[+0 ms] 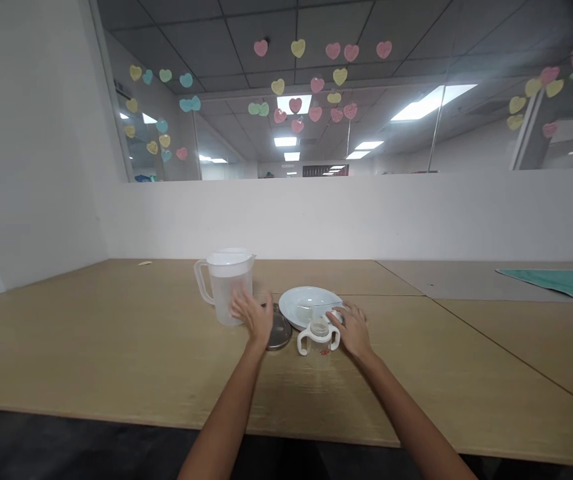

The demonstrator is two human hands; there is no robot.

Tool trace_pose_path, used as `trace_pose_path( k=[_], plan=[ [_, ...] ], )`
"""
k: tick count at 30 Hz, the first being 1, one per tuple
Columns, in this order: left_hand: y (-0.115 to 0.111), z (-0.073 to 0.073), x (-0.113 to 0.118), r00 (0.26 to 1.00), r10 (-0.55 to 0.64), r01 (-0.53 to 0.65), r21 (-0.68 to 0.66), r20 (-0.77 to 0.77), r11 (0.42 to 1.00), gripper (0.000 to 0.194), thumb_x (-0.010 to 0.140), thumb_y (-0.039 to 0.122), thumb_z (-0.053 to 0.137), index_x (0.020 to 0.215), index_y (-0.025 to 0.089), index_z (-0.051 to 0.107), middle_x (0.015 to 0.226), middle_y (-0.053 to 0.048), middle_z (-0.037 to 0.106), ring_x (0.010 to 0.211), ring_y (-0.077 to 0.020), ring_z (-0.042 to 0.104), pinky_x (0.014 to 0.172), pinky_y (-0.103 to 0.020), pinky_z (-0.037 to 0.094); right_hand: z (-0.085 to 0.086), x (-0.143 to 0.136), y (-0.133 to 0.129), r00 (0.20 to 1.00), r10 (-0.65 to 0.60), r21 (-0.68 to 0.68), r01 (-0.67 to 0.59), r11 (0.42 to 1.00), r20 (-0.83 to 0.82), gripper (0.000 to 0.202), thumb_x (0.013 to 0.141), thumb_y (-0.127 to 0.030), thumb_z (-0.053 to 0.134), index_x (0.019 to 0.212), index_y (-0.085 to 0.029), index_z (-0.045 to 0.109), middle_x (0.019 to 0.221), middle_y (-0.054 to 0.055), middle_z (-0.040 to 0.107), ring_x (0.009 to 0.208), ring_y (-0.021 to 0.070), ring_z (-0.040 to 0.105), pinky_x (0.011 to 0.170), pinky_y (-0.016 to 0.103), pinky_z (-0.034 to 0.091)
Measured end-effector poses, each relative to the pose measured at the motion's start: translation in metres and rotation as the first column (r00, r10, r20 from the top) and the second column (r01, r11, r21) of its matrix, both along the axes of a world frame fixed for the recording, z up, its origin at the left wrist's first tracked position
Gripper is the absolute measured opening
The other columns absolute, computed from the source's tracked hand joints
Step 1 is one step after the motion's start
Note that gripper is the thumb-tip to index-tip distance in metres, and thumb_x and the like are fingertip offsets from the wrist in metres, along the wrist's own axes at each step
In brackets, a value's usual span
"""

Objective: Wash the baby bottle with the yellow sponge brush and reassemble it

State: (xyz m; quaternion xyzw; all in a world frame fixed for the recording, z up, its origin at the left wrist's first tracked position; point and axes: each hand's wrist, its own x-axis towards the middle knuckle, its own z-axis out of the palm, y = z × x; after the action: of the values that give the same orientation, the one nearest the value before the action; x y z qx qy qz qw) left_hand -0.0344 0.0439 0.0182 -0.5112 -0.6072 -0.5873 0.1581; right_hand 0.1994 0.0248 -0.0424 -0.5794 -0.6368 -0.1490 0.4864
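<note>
My left hand (254,316), slightly blurred, is open with its fingers apart in front of a translucent plastic pitcher (226,293) with a lid and a handle on its left. Whether it touches the pitcher I cannot tell. Below that hand lies a dark round metal lid or dish (280,333), partly covered. My right hand (354,328) curls its fingers around a small white part (335,316) at the right of a white plate (306,292); its kind is unclear. Before the plate stands a clear baby bottle (319,329), topless, with two white handles.
Something clear lies in the plate. A teal cloth (566,280) is on the table (91,347) at the far right, and a small pale piece (145,263) at the back left. Behind the table rises a white wall (316,217) with a window above, dotted with heart stickers.
</note>
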Motion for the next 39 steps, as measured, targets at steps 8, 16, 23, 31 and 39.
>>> trace_pose_path(
  k=[8,16,23,31,39],
  plan=[
    [0.030,-0.012,-0.057,0.929,0.147,-0.110,-0.126,0.340,0.986,0.119,0.054,0.073,0.062,0.140,0.011,0.009,0.140,-0.032,0.022,0.128,-0.0471,0.023,0.094,-0.064,0.027,-0.006,0.001,0.003,0.998,-0.022,-0.069,0.026,0.997,0.060,0.042,0.088,-0.048,0.037,0.090,-0.022,0.070,0.120,0.013,0.052,0.116,0.0299,0.041,0.092,0.053,0.031],
    [0.041,-0.018,-0.068,0.946,-0.066,0.025,0.133,0.318,0.991,0.107,0.051,0.063,0.073,0.133,0.011,0.028,0.136,-0.029,0.033,0.119,-0.0528,0.030,0.094,-0.066,0.024,0.007,-0.001,-0.004,0.999,-0.003,0.061,0.005,0.998,-0.035,0.042,0.089,-0.043,0.036,0.088,-0.016,0.068,0.107,0.014,0.060,0.105,0.0253,0.049,0.091,0.046,0.034],
    [0.039,-0.017,-0.070,0.979,-0.119,0.102,0.106,0.167,0.989,0.101,0.064,0.056,0.068,0.136,0.004,0.019,0.137,-0.030,0.030,0.125,-0.0474,0.029,0.101,-0.062,0.025,0.028,-0.007,-0.026,0.979,0.172,0.239,-0.141,0.961,-0.111,0.035,0.091,-0.032,0.030,0.093,-0.019,0.062,0.092,0.006,0.065,0.089,0.0202,0.056,0.091,0.044,0.035],
    [0.010,-0.001,-0.063,0.970,-0.114,0.134,0.082,-0.215,0.988,0.093,0.075,0.050,0.059,0.140,0.003,0.011,0.142,-0.028,0.023,0.131,-0.0406,0.022,0.104,-0.057,0.022,0.036,-0.023,-0.048,0.915,0.352,0.309,-0.399,0.863,0.199,0.020,0.085,-0.029,0.042,0.094,-0.020,0.058,0.086,0.004,0.065,0.081,0.0192,0.058,0.094,0.045,0.033],
    [0.011,-0.003,-0.055,0.878,-0.089,0.107,0.010,-0.470,0.994,0.090,0.079,0.052,0.051,0.141,0.001,0.011,0.144,-0.027,0.024,0.136,-0.0356,0.017,0.107,-0.056,0.018,0.035,-0.028,-0.047,0.873,0.406,0.272,-0.474,0.838,0.271,0.022,0.082,-0.028,0.046,0.098,-0.017,0.057,0.085,0.007,0.064,0.079,0.0197,0.057,0.079,0.039,0.042]
  ],
)
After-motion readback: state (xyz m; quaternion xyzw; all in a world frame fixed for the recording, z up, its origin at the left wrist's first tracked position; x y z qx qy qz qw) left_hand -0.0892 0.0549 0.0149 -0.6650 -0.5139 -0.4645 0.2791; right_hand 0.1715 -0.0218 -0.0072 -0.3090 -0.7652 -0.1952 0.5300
